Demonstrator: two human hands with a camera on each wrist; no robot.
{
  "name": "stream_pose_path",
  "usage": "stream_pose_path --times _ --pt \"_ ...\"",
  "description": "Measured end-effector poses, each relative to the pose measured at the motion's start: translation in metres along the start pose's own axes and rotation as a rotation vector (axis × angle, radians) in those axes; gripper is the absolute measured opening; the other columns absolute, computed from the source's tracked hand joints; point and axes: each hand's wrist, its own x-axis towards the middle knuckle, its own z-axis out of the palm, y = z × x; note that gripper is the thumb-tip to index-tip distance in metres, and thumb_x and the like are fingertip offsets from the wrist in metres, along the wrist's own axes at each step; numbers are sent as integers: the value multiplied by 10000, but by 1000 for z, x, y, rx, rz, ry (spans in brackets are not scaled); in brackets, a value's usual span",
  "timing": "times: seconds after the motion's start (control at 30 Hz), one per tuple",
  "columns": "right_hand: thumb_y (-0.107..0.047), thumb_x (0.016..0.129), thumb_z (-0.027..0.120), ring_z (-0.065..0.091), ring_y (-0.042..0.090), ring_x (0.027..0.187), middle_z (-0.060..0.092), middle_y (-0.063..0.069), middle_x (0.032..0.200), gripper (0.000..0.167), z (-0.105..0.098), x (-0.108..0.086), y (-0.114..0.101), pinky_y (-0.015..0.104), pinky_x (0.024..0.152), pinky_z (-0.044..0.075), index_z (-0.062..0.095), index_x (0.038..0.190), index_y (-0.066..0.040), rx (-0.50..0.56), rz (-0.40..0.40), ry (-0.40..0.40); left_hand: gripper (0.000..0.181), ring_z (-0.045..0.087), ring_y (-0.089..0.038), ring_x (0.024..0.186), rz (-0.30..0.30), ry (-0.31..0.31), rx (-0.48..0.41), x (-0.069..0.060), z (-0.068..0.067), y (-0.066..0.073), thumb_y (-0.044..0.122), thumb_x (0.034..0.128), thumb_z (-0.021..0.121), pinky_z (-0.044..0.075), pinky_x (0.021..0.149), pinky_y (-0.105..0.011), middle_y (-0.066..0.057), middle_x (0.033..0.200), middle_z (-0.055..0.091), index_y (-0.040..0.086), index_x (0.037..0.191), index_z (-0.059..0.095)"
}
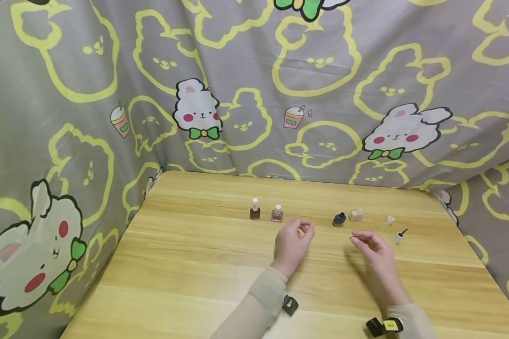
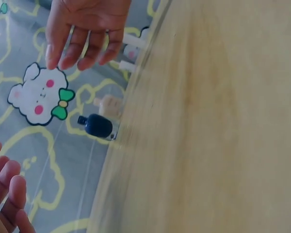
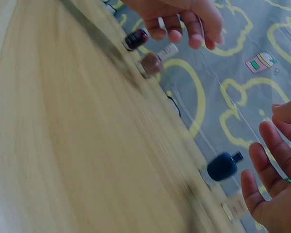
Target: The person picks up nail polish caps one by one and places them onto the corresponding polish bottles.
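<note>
My left hand [image 1: 294, 245] hovers over the table with loosely bent fingers [image 2: 9, 187] and holds nothing. It is nearest to a mauve nail polish bottle [image 1: 277, 215] with a white cap; a dark red-brown nail polish bottle [image 1: 255, 213], also capped, stands left of that. To the right, my right hand [image 1: 379, 256] is held above the wood, its fingers [image 3: 264, 160] relaxed and holding nothing. Beyond it are an uncapped dark blue nail polish bottle [image 3: 222, 166] and an uncapped pale pink one [image 1: 356, 215]. A white cap with a dark brush [image 1: 400, 236] lies beside the right hand.
Another small white cap [image 1: 390, 220] is farther back on the right. The wooden table [image 1: 186, 263] ends at a grey patterned curtain [image 1: 246, 94] along the back and sides. A black wrist device [image 1: 290, 305] sits at the left sleeve, another [image 1: 375, 326] at the right.
</note>
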Motion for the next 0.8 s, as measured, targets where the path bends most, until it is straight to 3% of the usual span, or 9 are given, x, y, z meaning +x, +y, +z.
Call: stream_pose_path --times 0.3,0.43,0.63,0.8 --pt "82 883 628 666 50 810 732 -50 880 171 -25 -1 0 158 734 519 690 996 -30 143 -48 94 70 488 55 581 -92 -35 -153 -3 6 5 221 887 692 429 556 -111 40 767 681 153 895 708" --pt "135 898 563 691 88 790 741 2 858 181 -35 -1 0 177 729 538 667 1011 38 231 -139 116 82 506 47 605 -175 -69 -267 -4 11 8 216 884 697 457 597 -124 13 779 700 136 890 717" --pt "178 884 543 698 139 733 730 60 805 160 -45 0 0 205 731 554 652 973 100 367 -265 234 69 508 42 661 -276 -104 -367 -8 25 14 219 875 708 456 643 -139 26 797 696 153 889 724" --pt "238 861 511 697 196 691 709 132 792 165 -51 4 2 241 691 568 629 932 147 566 -398 287 60 530 20 697 -360 -115 -466 -10 34 18 211 863 720 458 679 -153 41 818 694 168 904 723"
